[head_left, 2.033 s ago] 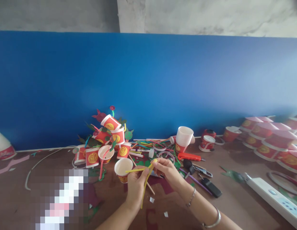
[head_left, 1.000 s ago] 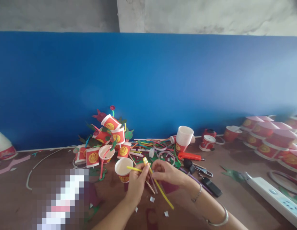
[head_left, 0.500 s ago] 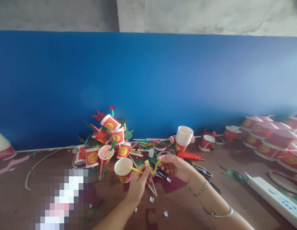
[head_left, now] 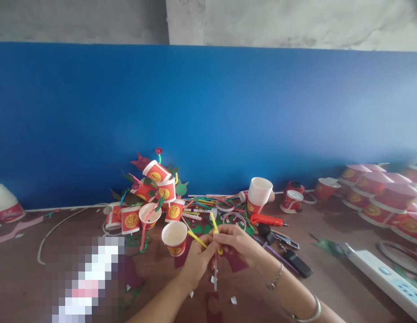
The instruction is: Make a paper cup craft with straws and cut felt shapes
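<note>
Pinching yellow straw (head_left: 197, 239), both hands (head_left: 196, 261) (head_left: 234, 242) (close together) hover near a paper cup (head_left: 175, 249).

Cup (head_left: 175, 246) left of left hand (head_left: 197, 259); keys (head_left: 297, 263) right of right hand (head_left: 238, 242).

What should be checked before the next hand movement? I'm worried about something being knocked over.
1. Left hand has a grip on the yellow straw: ok, pinched.
2. Right hand has a grip too: ok, fingers closed around it.
3. Open paper cup beside the left hand is upright: ok.
4. Straw end is free of that cup's rim: cannot tell, they nearly meet in this view.
5. Orange-handled tool lies apart from both hands: ok.
6. No loose paper scraps near the hands: not ok, several lie below.
</note>
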Tool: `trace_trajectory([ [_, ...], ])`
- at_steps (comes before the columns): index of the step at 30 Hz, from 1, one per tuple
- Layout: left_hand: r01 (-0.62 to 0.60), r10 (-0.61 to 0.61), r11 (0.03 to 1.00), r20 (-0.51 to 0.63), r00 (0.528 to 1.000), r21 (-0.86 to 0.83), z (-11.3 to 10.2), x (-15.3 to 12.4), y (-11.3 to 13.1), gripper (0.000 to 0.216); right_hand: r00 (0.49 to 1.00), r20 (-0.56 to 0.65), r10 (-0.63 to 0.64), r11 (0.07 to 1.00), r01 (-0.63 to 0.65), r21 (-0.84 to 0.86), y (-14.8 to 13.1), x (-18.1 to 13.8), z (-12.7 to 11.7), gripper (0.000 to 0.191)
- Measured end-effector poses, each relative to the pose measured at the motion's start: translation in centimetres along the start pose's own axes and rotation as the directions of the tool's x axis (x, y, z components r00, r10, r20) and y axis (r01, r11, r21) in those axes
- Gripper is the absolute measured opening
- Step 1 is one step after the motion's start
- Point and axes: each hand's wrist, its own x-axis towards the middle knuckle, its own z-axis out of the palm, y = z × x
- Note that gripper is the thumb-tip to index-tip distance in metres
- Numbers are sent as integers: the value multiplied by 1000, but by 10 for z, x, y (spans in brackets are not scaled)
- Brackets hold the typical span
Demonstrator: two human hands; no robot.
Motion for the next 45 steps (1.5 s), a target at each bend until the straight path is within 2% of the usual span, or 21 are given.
trace_trajectory([
  [5,45,-50,990,-32,998,-131,-2,2,-4,39,988,-114,-102,988,87,-124,-6,-1,-3,33],
  [10,-57,1,943,-167,986,-329,-2,3,4,37,944,-321,-74,997,69,-28,-13,0,-4,37],
  [15,-41,-60,906,-222,973,-421,-2,5,7,38,930,-357,-82,993,108,52,-14,1,-4,38],
  [17,-21,-78,914,-228,970,-405,-1,4,7,38,932,-346,-113,989,139,51,-12,1,-4,37],
  [22,-9,-31,978,-186,982,-208,5,-2,12,31,944,-300,-138,987,155,32,-10,0,-1,34],
  [25,-53,30,989,-170,985,-135,10,-6,18,28,947,-279,-159,985,173,27,-10,-1,0,32],
  [29,-122,105,984,-130,986,-129,12,-7,20,26,955,-219,-200,978,208,17,-8,-1,-1,28],
  [33,-130,94,982,-240,966,-137,9,-7,16,24,948,-203,-246,966,258,36,-3,0,-1,24],
  [38,-188,160,981,-353,922,-46,7,-9,15,22,942,-233,-240,952,275,131,7,2,4,24],
  [41,-205,183,978,-372,910,-20,7,-9,17,23,943,-249,-219,950,265,167,11,3,6,24],
  [45,-163,133,984,-323,937,-69,7,-7,19,23,948,-249,-197,947,249,201,8,5,1,24],
])
